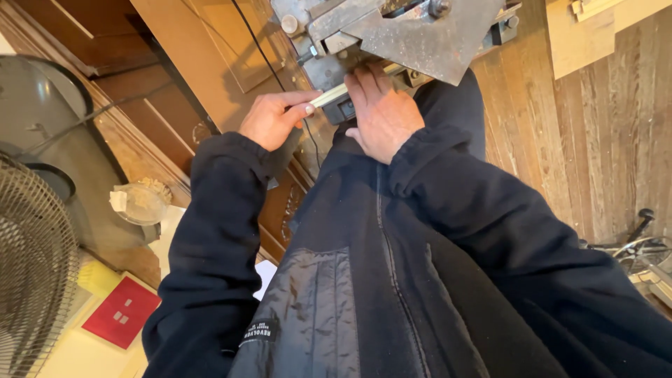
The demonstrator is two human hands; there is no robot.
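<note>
Worn grey metal machine, matt wood floor

Warm, fairly bright indoor light, soft shadows, wide-angle warp at edges, slight blur, no glare

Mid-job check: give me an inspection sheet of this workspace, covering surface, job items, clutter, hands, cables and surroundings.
Surface: worn grey metal machine with bolts, above a wooden plank floor.
Job's things: pale narrow strip lying against the machine's dark lower block.
Clutter: clear bowl holding scraps, red card, yellow sheet.
Grippers: left hand pinches the strip's near end; right hand presses flat on it by the machine.
Cables: black cable running down across the wooden door panel.
Surroundings: wire fan guard at left, metal parts at right.
</note>
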